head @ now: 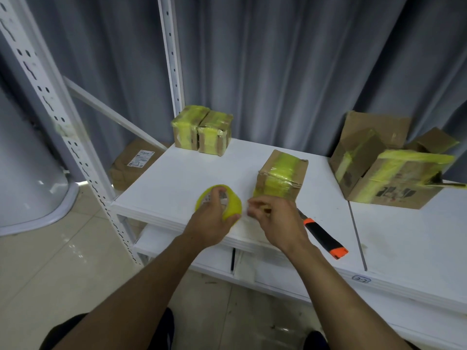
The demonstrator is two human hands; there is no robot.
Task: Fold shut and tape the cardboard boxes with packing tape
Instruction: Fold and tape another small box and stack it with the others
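My left hand grips a roll of yellow packing tape above the white shelf, with fingers through its core. My right hand hovers just right of the roll with fingers curled and blurred; I cannot tell whether it pinches the tape end. Directly behind my right hand stands a small cardboard box, folded shut and wrapped with a yellow tape band. Two more small taped boxes stand side by side at the back left of the shelf.
A black-and-orange utility knife lies on the shelf right of my right hand. A larger open box with yellow tape sits at the far right, more cardboard behind it. Another box rests low at left behind the rack upright.
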